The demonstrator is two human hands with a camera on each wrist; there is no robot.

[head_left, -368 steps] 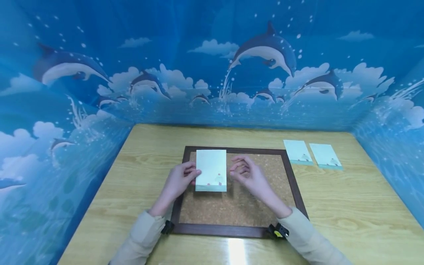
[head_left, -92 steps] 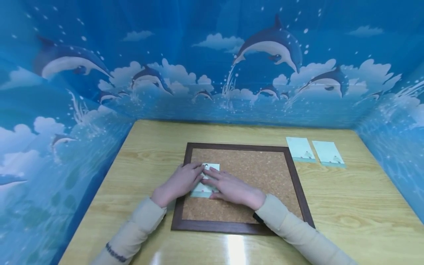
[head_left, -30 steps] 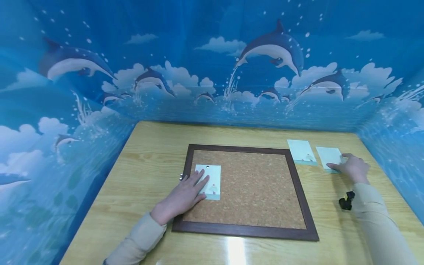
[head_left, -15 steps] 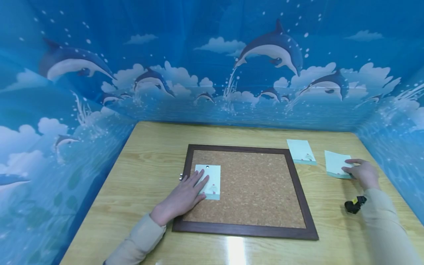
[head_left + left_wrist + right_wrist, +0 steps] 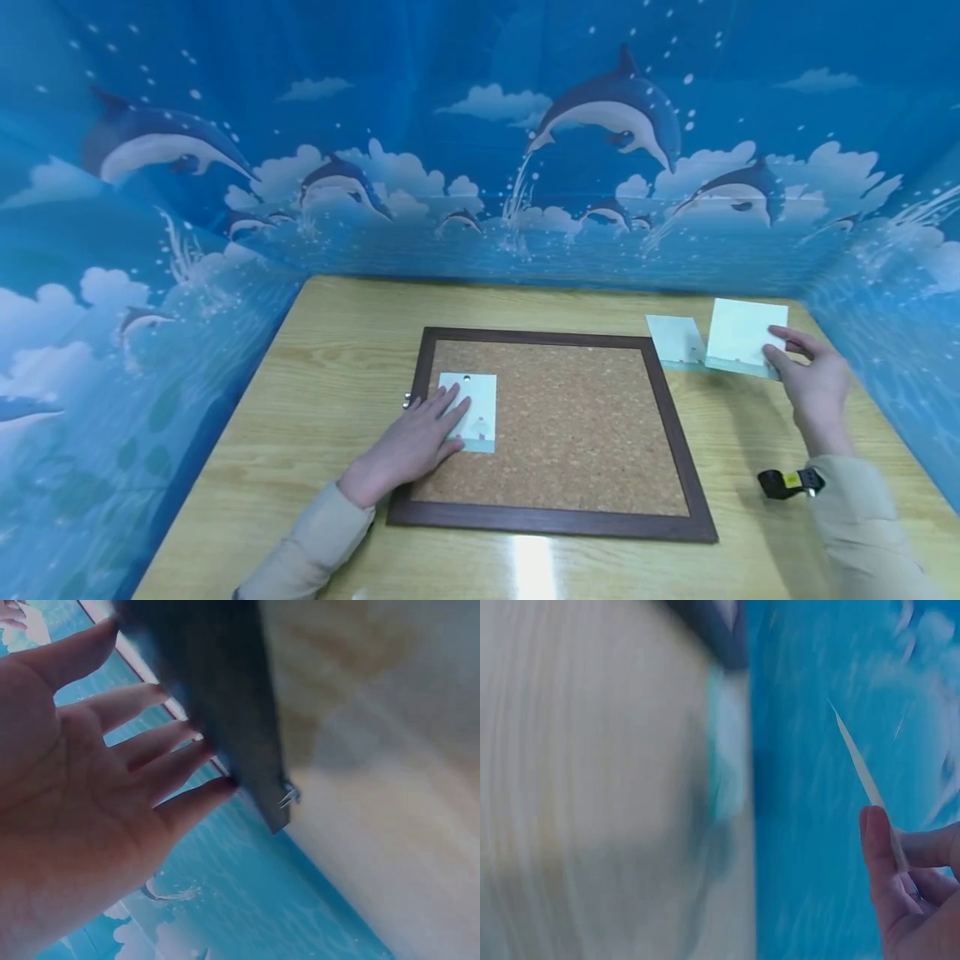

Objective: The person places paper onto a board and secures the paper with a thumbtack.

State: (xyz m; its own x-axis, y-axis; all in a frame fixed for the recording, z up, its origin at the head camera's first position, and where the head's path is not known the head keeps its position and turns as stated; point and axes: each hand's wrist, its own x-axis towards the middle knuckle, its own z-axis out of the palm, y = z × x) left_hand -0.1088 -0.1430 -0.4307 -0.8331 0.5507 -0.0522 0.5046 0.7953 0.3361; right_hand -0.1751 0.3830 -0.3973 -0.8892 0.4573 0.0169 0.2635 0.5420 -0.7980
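A pale green note sheet with a small printed picture lies on the left part of the cork board. A silver pushpin sits at its top. My left hand rests with spread fingers over the sheet's left side; the left wrist view shows its straight fingers reaching the board's frame. Over at the right, my right hand pinches a second note sheet by its right edge, raised above the table. The right wrist view catches this sheet edge-on between thumb and fingers.
Another note sheet lies by the board's upper right corner, partly overlapped by the raised one. Dark wood framing borders the board, with small metal pieces at its left edge. A blue dolphin-print curtain encloses the table.
Earlier, both hands worked at the first sheet, which is now pinned on the board. The right hand then reached right, took a sheet off the table and lifted it. My left hand has stayed put lately.
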